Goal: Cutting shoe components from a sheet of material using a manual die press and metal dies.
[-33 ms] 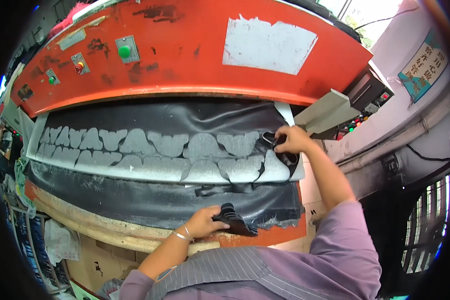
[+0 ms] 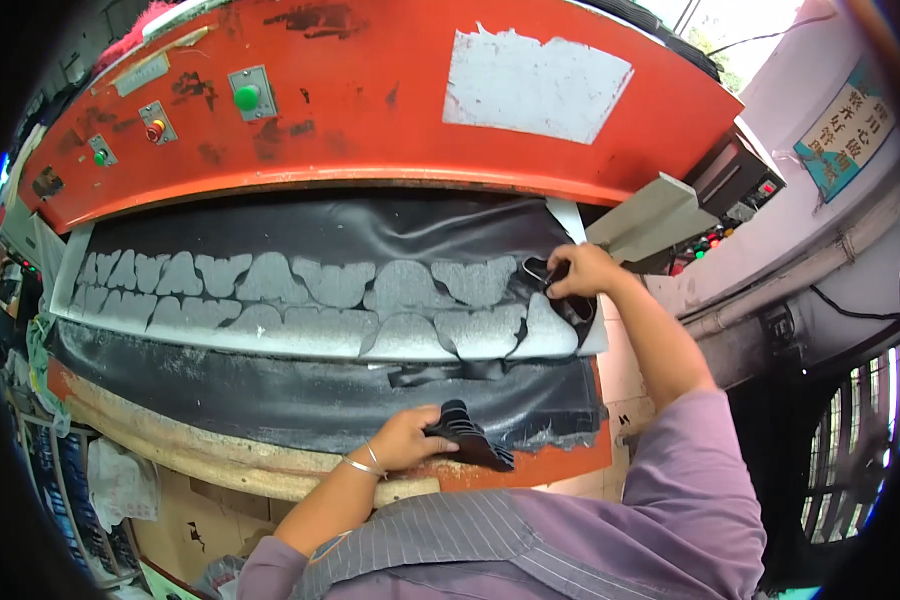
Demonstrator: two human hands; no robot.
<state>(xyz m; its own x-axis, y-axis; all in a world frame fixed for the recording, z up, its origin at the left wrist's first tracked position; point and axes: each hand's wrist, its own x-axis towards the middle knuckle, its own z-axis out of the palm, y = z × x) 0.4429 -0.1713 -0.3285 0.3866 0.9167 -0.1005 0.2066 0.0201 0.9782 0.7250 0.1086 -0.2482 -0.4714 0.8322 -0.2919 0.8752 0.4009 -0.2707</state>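
Observation:
My left hand (image 2: pixel 402 440) grips a stack of black cut pieces (image 2: pixel 473 443) with pale edges, near the front of the bed. My right hand (image 2: pixel 582 270) has thumb and fingers pinched on a dark curved piece (image 2: pixel 537 270) with a bright edge; its kind is unclear. That hand is at the right end of a black sheet (image 2: pixel 320 225). Beside it, rows of curved cut-outs in the sheet expose a pale grey-white board (image 2: pixel 551 335). Narrow black strips remain between the cut-outs, and a loose black strip (image 2: pixel 440 375) lies along the board's front edge.
An orange machine beam (image 2: pixel 370 110) with green buttons (image 2: pixel 247 98) and a red knob (image 2: pixel 155 130) spans the far side. A grey metal plate (image 2: pixel 650 222) and a control box (image 2: pixel 735 180) stand at right. A dark sheet (image 2: pixel 270 390) covers the near bed.

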